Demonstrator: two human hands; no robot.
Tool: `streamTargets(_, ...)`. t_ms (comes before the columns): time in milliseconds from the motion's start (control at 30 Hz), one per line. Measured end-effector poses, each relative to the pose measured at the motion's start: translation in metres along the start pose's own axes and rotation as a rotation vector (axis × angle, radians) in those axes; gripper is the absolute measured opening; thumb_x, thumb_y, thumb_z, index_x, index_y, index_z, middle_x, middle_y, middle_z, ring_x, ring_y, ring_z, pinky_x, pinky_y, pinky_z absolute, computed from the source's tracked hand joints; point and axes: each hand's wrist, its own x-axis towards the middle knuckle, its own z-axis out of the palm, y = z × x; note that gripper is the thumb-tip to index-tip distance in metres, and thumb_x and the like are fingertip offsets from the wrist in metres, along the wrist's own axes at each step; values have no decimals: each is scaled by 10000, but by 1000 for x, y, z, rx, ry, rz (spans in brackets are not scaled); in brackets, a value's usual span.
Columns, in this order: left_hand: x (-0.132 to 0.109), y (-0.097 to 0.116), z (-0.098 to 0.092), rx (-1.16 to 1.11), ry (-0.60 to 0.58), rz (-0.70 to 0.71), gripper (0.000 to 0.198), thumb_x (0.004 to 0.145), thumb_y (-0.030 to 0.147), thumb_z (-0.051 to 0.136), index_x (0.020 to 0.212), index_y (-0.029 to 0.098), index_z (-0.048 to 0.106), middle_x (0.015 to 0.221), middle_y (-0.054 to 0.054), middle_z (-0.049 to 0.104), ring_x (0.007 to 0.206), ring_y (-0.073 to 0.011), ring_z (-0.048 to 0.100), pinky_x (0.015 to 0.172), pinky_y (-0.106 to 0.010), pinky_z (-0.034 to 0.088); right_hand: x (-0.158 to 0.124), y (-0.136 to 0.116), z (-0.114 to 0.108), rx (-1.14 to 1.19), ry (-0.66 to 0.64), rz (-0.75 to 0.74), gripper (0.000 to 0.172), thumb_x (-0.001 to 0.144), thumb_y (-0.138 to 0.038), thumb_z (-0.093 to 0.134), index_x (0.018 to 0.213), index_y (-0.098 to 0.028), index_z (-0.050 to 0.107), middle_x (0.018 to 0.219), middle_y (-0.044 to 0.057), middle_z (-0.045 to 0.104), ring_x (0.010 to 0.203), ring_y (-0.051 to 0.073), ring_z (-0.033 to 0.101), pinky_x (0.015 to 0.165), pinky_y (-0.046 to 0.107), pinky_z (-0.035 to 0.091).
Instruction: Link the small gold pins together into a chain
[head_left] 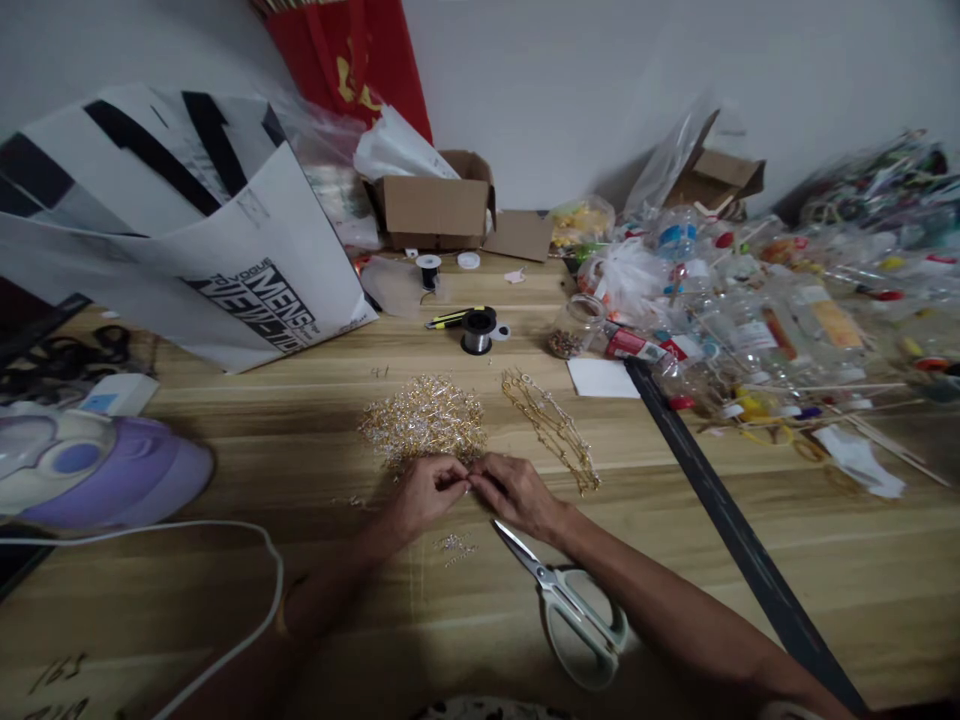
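My left hand and my right hand meet fingertip to fingertip over the wooden table. Both are closed in a pinch, and a tiny light bit shows between them, too small to name. Just beyond my left hand lies a heap of gold and clear beaded pieces. Beaded gold chains are stretched out past my right hand. Closer to me is a small cluster of silvery bits. Scissors with pale green handles rest beside my right forearm, their blades pointing toward my hands.
Beyond the heap stand a wire spool and a yellow-black utility knife. A white paper bag and a purple appliance with a white cord are on the left. Plastic bottles crowd the right, past a dark strip.
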Motion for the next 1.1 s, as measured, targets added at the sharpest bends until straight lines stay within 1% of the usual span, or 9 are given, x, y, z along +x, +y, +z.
streamTargets(167,2,-5,2,-71,2,1,73,703,171,584,661,124,621,644,-24,642,602,-122,579,569,-208,453,1,-1,-1,-27,11,11,149,940,-248,419,860,-185,527,717,38,602,624,143,552,597,237,429)
streamTargets(367,2,-6,1,-79,-13,12,76,694,178,581,653,125,618,638,-27,629,603,-121,558,556,-205,435,0,0,0,-13,25,23,132,937,-247,416,875,-183,514,717,38,592,623,146,543,599,240,417)
streamTargets(500,2,-7,1,-126,-40,-16,80,693,194,598,663,124,622,647,-25,636,613,-121,568,576,-209,441,1,-2,-2,58,44,69,123,925,-247,430,866,-178,514,702,21,563,599,131,515,593,230,399)
streamTargets(633,4,-7,-2,-169,-69,-36,92,696,208,614,681,119,632,656,-23,637,622,-121,574,601,-217,444,3,-4,-4,164,54,149,139,916,-257,440,833,-171,511,667,-6,524,561,107,471,564,212,377)
streamTargets(800,6,-9,-5,-188,-84,-24,128,700,246,631,690,119,638,687,-31,634,658,-130,577,624,-224,445,5,-5,-5,240,60,247,177,907,-287,450,794,-164,509,648,-20,485,560,97,439,543,203,358)
streamTargets(1100,4,-8,-7,-186,-112,-62,143,708,269,631,695,127,628,665,-15,620,641,-124,558,609,-215,430,4,-2,-3,315,41,278,201,906,-313,468,780,-161,506,654,-21,486,576,94,431,542,202,343)
